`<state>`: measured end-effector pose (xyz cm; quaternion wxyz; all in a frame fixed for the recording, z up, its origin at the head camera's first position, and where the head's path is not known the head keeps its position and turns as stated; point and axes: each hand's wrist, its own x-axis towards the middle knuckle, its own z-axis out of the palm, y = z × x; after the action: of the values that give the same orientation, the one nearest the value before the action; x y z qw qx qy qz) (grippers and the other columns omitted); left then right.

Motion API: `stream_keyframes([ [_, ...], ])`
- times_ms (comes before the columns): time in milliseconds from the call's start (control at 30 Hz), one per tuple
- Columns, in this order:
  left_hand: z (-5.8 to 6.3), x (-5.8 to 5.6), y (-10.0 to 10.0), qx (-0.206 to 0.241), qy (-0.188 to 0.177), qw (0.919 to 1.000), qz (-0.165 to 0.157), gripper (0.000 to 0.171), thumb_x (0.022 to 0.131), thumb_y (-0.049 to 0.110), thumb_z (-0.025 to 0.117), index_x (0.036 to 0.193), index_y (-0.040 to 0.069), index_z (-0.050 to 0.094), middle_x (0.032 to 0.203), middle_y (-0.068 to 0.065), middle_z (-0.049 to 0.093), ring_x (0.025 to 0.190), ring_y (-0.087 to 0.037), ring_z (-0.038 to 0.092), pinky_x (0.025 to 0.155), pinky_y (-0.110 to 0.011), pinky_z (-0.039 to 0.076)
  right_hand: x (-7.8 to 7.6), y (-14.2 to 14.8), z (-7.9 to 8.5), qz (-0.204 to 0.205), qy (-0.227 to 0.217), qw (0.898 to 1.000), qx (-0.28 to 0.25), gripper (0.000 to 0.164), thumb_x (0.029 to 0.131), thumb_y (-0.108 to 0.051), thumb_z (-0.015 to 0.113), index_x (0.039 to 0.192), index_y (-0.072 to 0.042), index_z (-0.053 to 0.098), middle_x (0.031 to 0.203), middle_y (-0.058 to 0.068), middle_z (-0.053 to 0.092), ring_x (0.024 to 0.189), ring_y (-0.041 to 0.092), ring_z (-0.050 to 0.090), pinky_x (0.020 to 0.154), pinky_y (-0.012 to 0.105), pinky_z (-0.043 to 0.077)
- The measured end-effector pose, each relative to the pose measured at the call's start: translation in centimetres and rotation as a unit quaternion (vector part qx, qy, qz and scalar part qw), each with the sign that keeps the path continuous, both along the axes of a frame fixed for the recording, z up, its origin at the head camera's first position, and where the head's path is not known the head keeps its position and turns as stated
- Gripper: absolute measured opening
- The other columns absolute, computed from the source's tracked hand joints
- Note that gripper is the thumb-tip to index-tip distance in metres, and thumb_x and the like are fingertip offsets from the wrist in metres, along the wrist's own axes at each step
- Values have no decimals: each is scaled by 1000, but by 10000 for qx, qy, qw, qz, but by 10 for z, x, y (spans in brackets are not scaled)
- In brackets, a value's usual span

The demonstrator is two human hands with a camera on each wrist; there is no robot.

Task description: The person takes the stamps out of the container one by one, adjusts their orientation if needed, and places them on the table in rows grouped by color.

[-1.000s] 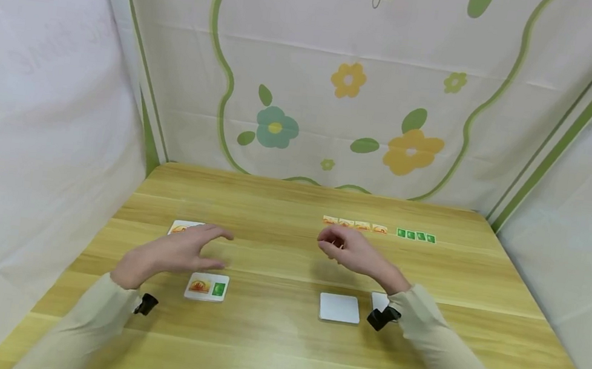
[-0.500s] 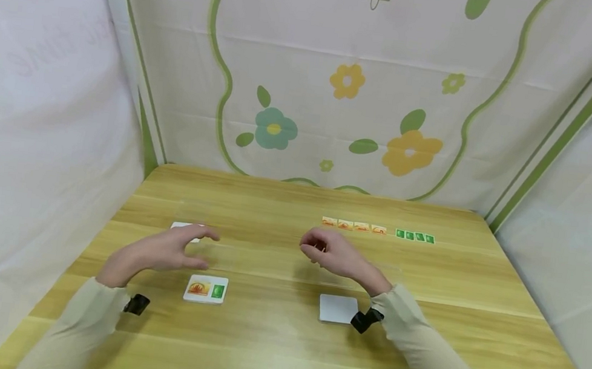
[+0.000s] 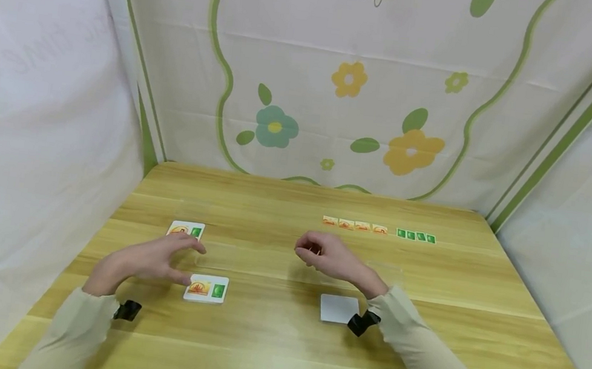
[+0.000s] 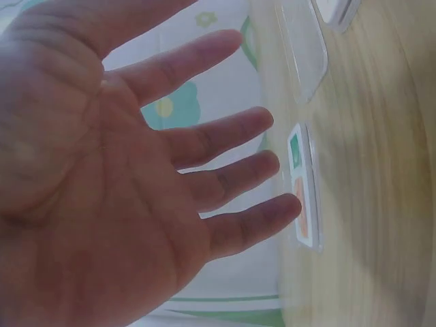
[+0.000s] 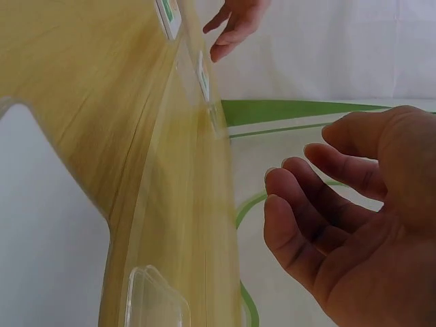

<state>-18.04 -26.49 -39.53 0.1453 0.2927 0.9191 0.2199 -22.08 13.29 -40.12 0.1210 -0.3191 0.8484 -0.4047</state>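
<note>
My left hand (image 3: pixel 150 262) hovers over the left of the table with fingers spread and nothing held. Two white cards with an orange picture and a green one lie by it. The nearer card (image 3: pixel 206 295) sits at the thumb tip in the head view; the farther card (image 3: pixel 181 226) lies beyond the fingers, partly covered by them. In the right wrist view my right hand (image 5: pixel 361 211) has loosely bent fingers and holds nothing. It hangs above the table, beyond a blank white card (image 3: pixel 338 309).
Toward the back right lie a row of small orange picture pieces (image 3: pixel 362 226) and a row of small green pieces (image 3: pixel 416 236). Thin clear plates lie on the wood, one clear plate (image 4: pixel 308 61) beside the left cards. A floral cloth (image 3: pixel 308 76) walls the back.
My left hand has drawn left and slightly toward me, uncovering more of the farther card. The right hand has shifted left, and its sleeve now covers a second white card on the right.
</note>
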Motion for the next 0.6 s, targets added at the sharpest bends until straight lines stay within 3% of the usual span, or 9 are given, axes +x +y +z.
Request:
stream_keyframes([
  [200, -4, 3, -7, -6, -212, 9998, 9, 57, 83, 41, 76, 129, 12, 57, 148, -29, 37, 136, -53, 33, 101, -68, 35, 2, -8, 0, 140, 74, 9999, 5, 13, 100, -26, 56, 104, -18, 66, 88, 15, 66, 73, 27, 62, 60, 29, 53],
  [367, -5, 6, -10, 78, -501, 9987, 41, 52, 82, 42, 76, 124, 17, 60, 153, -33, 25, 139, -59, 19, 99, -75, 29, 4, -16, -1, 208, 133, 9997, 76, 12, 100, -27, 56, 103, -21, 66, 87, 11, 67, 72, 16, 59, 62, 27, 50],
  [600, -9, 10, -12, -63, -572, 9983, 74, 52, 78, 46, 78, 121, 21, 60, 154, -36, 14, 139, -63, 9, 96, -80, 25, 5, -29, -3, 411, 333, 9984, 196, 12, 100, -26, 56, 101, -20, 66, 79, -6, 61, 72, 10, 56, 64, 24, 47],
])
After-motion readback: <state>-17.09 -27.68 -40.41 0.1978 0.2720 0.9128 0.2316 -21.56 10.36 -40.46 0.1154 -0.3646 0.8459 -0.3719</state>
